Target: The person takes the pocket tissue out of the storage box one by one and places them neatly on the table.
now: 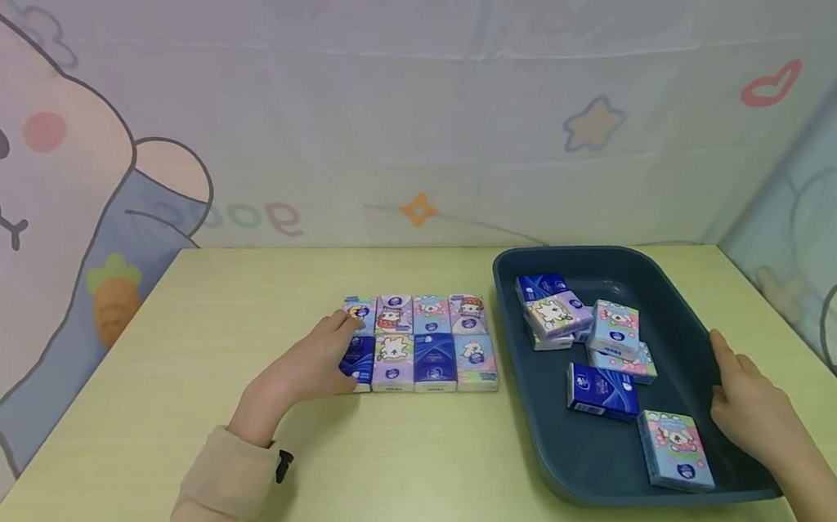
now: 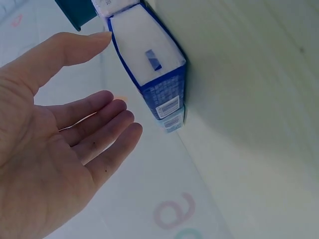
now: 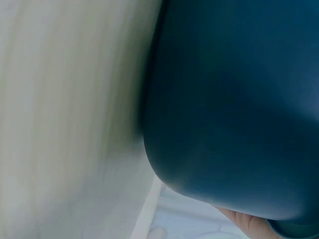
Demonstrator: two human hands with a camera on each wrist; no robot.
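We've got the left hand [image 1: 318, 360] with thumb and fingers held well apart at the end of a block of small packs [image 1: 422, 345] reaching away to its right, partly hiding the end two, and whether it touches them we can't tell. Across from it, the right hand [image 1: 760, 415] grips the rim of the dark tray [image 1: 680, 355], just a sliver showing in its wrist view, while loose packs [image 1: 616, 326] overlap to its left, some half-buried.
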